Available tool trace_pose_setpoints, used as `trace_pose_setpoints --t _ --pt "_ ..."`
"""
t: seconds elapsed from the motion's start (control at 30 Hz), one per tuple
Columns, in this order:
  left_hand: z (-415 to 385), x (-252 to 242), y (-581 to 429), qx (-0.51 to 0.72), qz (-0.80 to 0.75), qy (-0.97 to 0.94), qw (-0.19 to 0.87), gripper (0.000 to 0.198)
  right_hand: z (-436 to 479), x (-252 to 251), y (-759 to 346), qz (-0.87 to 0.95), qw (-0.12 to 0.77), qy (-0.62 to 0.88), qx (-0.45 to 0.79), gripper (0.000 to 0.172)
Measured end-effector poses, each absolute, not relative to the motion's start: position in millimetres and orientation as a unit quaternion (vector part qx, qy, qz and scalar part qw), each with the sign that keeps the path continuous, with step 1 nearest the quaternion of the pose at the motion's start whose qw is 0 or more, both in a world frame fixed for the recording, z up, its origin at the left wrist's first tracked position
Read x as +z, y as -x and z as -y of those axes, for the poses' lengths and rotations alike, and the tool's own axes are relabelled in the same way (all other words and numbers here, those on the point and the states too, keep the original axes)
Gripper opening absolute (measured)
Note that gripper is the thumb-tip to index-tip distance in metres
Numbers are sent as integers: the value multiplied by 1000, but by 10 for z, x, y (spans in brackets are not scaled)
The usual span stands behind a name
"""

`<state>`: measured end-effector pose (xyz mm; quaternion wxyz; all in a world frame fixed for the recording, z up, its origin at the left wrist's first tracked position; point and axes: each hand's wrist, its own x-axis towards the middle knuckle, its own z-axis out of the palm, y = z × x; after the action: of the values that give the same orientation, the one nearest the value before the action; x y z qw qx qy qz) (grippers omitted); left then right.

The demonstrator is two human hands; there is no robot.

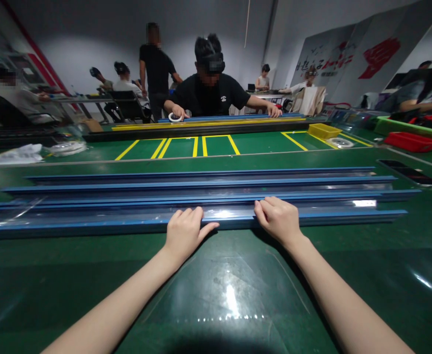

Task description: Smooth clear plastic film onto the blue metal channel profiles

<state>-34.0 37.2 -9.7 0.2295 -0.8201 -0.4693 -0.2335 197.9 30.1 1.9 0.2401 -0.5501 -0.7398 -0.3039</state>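
Over glossy green bench [53, 265], head view: spotted long blue rails [201, 186] lying side by side, film-wrapped, near edge. Rested left hand [184, 231] and right hand [279, 219] on nearest rail [90, 227], fingers loosely curled, gripping nothing. Judged stiff, light, slick; better held well apart.

Blue rails [216, 187] cut off at L edge.

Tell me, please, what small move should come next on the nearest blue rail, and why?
Probably slide both hands outward along the nearest blue rail. The left hand and right hand sit close together at its middle, fingers curled over it, while the rail runs far to either side.
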Motion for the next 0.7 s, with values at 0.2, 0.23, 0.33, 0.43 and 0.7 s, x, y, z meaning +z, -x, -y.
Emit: trace_pose_setpoints --t 0.2,0.23,0.33,0.43,0.7 --pt "-356 -75 329 -231 458 825 235 39 -356 15 -1963 736 231 589 -239 42" --pt "-354 -73 326 -231 455 827 236 38 -360 17 -1969 737 233 588 -239 41" --pt "-354 -77 324 -231 452 828 240 38 -367 18 -1990 738 245 579 -246 41" --pt "-362 -95 332 -236 457 825 233 40 -380 10 -2004 741 263 563 -254 43" --pt "-354 -93 337 -276 397 855 187 28 -399 -8 -2095 724 259 590 -248 43"
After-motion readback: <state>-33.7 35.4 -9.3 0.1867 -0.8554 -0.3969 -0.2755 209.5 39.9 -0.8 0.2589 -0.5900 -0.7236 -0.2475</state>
